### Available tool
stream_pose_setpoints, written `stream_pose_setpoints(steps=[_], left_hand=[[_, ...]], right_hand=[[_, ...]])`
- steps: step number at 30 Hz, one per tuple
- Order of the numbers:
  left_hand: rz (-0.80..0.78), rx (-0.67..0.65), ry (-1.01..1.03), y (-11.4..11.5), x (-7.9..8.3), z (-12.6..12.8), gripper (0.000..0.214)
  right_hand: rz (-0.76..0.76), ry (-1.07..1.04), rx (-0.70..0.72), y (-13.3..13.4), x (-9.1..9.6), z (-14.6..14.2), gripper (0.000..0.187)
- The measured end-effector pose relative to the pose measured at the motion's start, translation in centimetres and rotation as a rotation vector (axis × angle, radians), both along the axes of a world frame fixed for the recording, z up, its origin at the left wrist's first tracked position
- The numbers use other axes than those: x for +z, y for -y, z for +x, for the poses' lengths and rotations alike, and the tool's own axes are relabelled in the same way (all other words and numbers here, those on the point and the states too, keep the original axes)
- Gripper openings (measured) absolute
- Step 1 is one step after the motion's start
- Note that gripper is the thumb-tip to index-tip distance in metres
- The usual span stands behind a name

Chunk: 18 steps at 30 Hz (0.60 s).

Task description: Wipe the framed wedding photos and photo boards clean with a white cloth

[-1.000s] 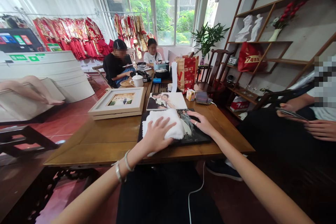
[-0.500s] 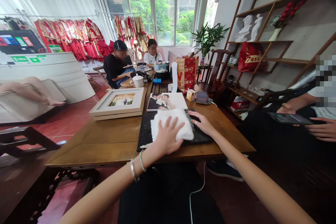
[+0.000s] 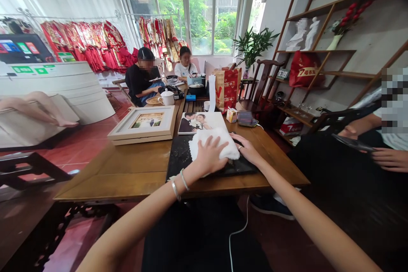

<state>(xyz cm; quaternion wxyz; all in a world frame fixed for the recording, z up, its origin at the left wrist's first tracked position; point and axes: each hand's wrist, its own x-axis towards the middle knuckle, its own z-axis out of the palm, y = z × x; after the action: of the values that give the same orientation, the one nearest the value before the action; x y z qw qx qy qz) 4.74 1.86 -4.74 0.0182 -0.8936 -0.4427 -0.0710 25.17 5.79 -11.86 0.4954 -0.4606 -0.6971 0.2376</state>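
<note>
A folded white cloth (image 3: 230, 150) lies on a flat black board (image 3: 179, 155) at the near side of the table. My left hand (image 3: 208, 156) rests on the cloth with its fingers spread, pressing it down flat. My right hand (image 3: 249, 149) lies at the board's right side, beside the cloth's edge, with fingers stretched out. Its fingertips are close to the cloth; I cannot tell whether they touch it. Directly behind the board is a panel with a wedding photo (image 3: 195, 124), its front edge partly covered by the cloth.
Stacked pale picture frames (image 3: 121, 131) stand left on the wooden table (image 3: 137, 165). Farther back are a white lidded mug (image 3: 166, 97), a paper bag (image 3: 227, 89), a small box (image 3: 232, 114) and a phone (image 3: 250, 122). Two people sit beyond; another sits at right.
My left hand has slid the cloth to the right across the board, showing more of the board's left part. My right hand has shifted slightly.
</note>
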Motion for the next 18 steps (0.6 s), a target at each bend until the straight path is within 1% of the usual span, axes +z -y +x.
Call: stream_pose_setpoints(steps=[2, 3, 4, 6, 9, 14, 16, 18], left_hand=[[0.021, 0.039, 0.003, -1.5, -0.2, 0.6, 0.056], [0.026, 0.055, 0.005, -2.0, -0.3, 0.9, 0.056], [0.028, 0.066, 0.006, -2.1, -0.4, 1.1, 0.057], [0.019, 0.065, 0.01, -1.7, -0.5, 1.3, 0.058], [-0.003, 0.013, 0.022, 0.8, -0.7, 1.2, 0.061], [-0.006, -0.106, 0.073, 6.7, -1.3, 0.7, 0.066], [-0.004, -0.115, 0.091, 8.4, -1.5, 0.8, 0.067], [-0.006, -0.091, 0.102, 9.2, -1.4, 1.1, 0.068]], right_hand=[[-0.012, -0.018, -0.003, -0.2, -0.1, 0.0, 0.038], [-0.02, -0.028, -0.005, -0.2, -0.2, 0.0, 0.038], [-0.027, -0.035, -0.009, -0.3, -0.3, 0.0, 0.037], [-0.034, -0.043, -0.011, -0.4, -0.4, 0.0, 0.037], [-0.036, -0.048, -0.024, -0.4, -0.5, 0.1, 0.037], [-0.045, -0.053, 0.003, -0.4, -0.5, 0.3, 0.037], [-0.046, -0.054, 0.013, -0.4, -0.4, 0.4, 0.037], [-0.051, -0.052, 0.018, -0.4, -0.4, 0.4, 0.037]])
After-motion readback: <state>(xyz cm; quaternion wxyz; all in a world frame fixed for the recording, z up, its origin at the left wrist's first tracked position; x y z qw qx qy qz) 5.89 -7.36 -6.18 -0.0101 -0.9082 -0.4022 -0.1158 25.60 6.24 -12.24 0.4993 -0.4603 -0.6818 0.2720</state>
